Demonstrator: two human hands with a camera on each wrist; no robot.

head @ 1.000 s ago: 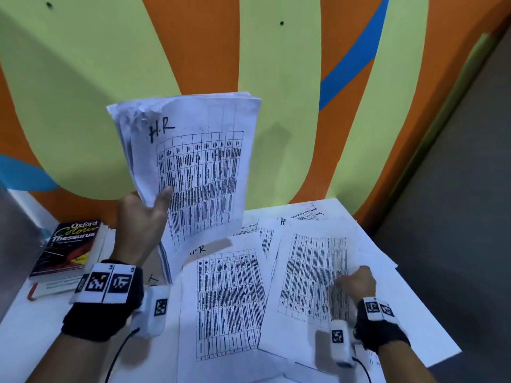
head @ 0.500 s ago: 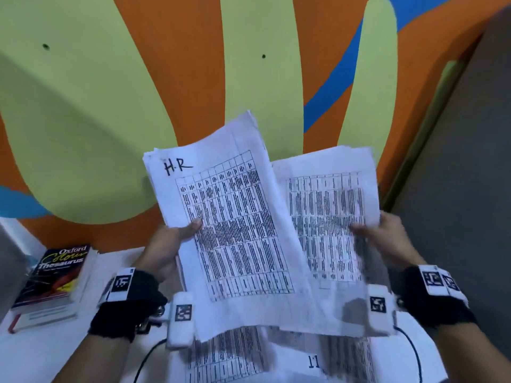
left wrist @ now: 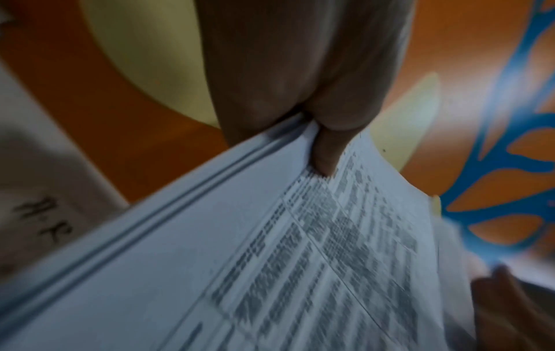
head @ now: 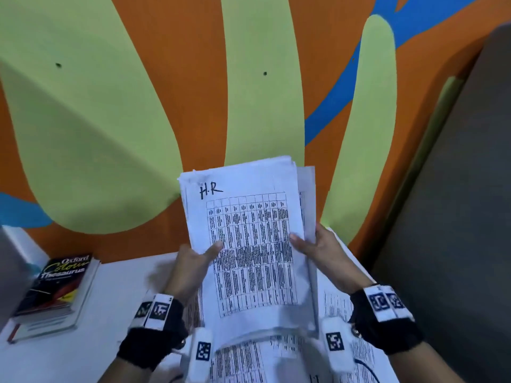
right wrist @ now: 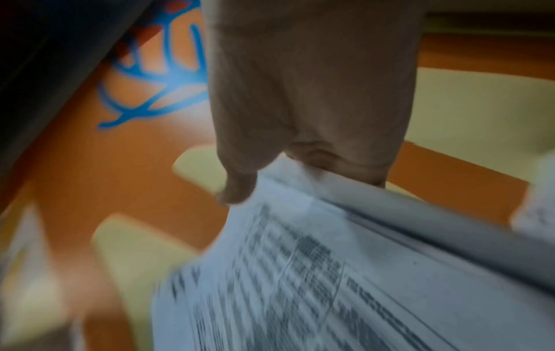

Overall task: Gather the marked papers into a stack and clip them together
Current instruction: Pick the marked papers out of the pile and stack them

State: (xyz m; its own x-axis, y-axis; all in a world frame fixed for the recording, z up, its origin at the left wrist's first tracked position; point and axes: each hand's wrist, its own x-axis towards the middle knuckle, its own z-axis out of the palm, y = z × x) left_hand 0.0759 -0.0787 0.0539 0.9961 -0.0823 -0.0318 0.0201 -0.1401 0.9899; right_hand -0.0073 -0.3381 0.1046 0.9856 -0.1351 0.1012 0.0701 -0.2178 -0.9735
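Head view is showing, nearest the camera, more printed sheets (head: pixel 243 363) lying loose on the white table (head: pixel 91 352) beneath the wrists. Just above them the left hand (head: pixel 190 268) is gripping the left edge of the stack of marked papers (head: pixel 249 244), thumb lying across the front page and the other fingers hidden behind it. The right hand (head: pixel 322 251) is gripping the opposite edge the same way, thumb on the print. The stack is being held upright in the air over the table, with "H.R" handwritten at its top left corner.

Left wrist view is showing the thumb (left wrist: pixel 326 152) pressing down on the top page; right wrist view, though blurred, is showing paper pinched between thumb and fingers.

Risks, as I judge them: the sheet at the right side is sticking out past the rest, so a clip put on now is likely to miss it or bind the pile crooked. Both hands are occupied and no clip is visible, so freeing one hand is risking the pile fanning or sliding apart. Loose sheets below are possibly marked too and could be left out.

Farther off, a thesaurus (head: pixel 59 286) is lying at the table's left, against the painted wall (head: pixel 193 78).
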